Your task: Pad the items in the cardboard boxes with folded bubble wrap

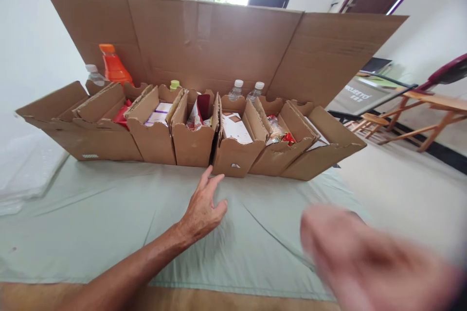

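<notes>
My left hand point(204, 201) reaches over the green cloth point(120, 204) with fingers apart, its fingertips close to the front of the cardboard boxes. Nothing is in it. Near the camera at the lower right, my right hand point(357, 248) is smeared by motion, so its fingers cannot be made out. Several open cardboard boxes point(195, 146) stand in a row before me. They hold a dark red packet point(202, 109), a white carton point(237, 127), shiny wrapped packets point(279, 131), white-and-purple boxes point(160, 112) and a red packet point(122, 114).
A tall cardboard panel point(226, 43) rises behind the row. Before it stand an orange bottle point(116, 68), clear bottles point(236, 90) and a yellow-green cap point(174, 84). Clear plastic packaging point(29, 170) lies at the left. Wooden furniture point(430, 102) and a grey container point(359, 95) stand at the right.
</notes>
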Available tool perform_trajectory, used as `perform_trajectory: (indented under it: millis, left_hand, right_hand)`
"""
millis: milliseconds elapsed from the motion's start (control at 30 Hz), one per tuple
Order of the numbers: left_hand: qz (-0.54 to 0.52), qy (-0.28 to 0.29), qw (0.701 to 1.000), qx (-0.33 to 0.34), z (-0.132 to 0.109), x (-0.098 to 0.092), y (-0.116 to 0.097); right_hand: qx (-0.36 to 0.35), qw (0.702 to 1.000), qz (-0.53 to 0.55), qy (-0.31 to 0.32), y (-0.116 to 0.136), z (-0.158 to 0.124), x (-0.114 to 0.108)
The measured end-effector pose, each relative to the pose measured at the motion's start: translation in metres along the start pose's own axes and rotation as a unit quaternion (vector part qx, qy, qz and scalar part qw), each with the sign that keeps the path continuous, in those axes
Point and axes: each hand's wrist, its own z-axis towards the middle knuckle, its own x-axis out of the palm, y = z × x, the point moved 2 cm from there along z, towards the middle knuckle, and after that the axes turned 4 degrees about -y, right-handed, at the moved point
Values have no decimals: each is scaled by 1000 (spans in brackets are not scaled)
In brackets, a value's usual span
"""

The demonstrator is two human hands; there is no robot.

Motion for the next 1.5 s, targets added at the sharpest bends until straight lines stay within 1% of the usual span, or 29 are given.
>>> perform_trajectory:
  millis: [33, 67, 100, 167, 233, 267, 333, 467, 533, 600, 667, 733, 800, 833, 867, 900, 967, 1000, 1067, 1133, 1200, 1300, 1367, 1433, 1500]
  left_hand:
    - [-10, -6, 1000, 7, 2, 0, -2]
    - [-23, -14, 1000, 14, 3, 1, -4]
    - [-36, -24, 999, 20, 4, 2, -6]
    - [-62, -50, 996, 32, 8, 5, -9]
    - [-74, -66, 994, 39, 13, 9, -10]
    - [-74, -69, 994, 41, 17, 11, -11]
    - [-70, -64, 995, 43, 24, 16, -11]
    - [-62, -47, 996, 45, 37, 24, -14]
    - [-58, -36, 997, 46, 39, 23, -16]
    - [-55, -24, 997, 43, 34, 16, -17]
    - [-44, -3, 998, 36, 20, 2, -13]
    - [-25, 21, 999, 30, -4, -16, -3]
    - [-6, 20, 999, 31, -34, -35, 14]
    - [3, 5, 1000, 29, -51, -44, 24]
    - [15, -18, 999, 28, -67, -52, 35]
    - [29, -50, 998, 32, -82, -60, 46]
    - [51, -114, 991, 49, -110, -73, 66]
    - [55, -142, 987, 47, -121, -79, 75]
    - [55, -181, 981, 31, -136, -90, 87]
    - [50, -203, 978, 15, -144, -101, 94]
    - [49, -200, 978, 19, -145, -110, 94]
    - [42, -199, 979, 34, -144, -117, 86]
    - [29, -209, 977, 33, -144, -119, 78]
    - [25, -213, 977, 25, -144, -120, 72]
    - [31, -208, 977, 18, -144, -123, 69]
  right_hand:
    - [-4, 999, -50, -11, -10, 18, 1]
    - [-36, 986, -161, -39, -21, 36, 4]
    - [-54, 965, -253, -45, -36, 51, 9]
    - [-63, 938, -340, 8, -68, 73, 21]
    - [-54, 924, -375, 49, -92, 84, 32]
    - [-51, 920, -386, 53, -100, 87, 35]
    - [-52, 914, -401, 39, -105, 88, 38]
    - [-58, 910, -410, 23, -105, 87, 35]
    - [-61, 908, -415, 14, -104, 86, 32]
    - [-79, 907, -414, -6, -97, 84, 31]
    - [-100, 913, -393, -34, -83, 82, 34]
    - [-98, 935, -339, -42, -66, 82, 44]
    - [-49, 964, -263, -4, -54, 87, 62]
    - [-14, 972, -232, 27, -51, 92, 74]
    - [23, 975, -214, 62, -49, 99, 87]
    - [58, 971, -214, 95, -50, 106, 100]
    - [103, 950, -261, 137, -56, 123, 124]
    - [115, 938, -296, 143, -60, 132, 133]
    - [126, 917, -353, 132, -67, 145, 146]
    - [124, 910, -378, 112, -70, 150, 152]
    - [117, 913, -378, 103, -67, 145, 153]
    - [103, 919, -367, 103, -53, 117, 148]
    - [70, 935, -335, 93, -33, 90, 143]
    - [10, 958, -281, 65, -7, 59, 134]
    - [-43, 975, -216, 41, 19, 26, 121]
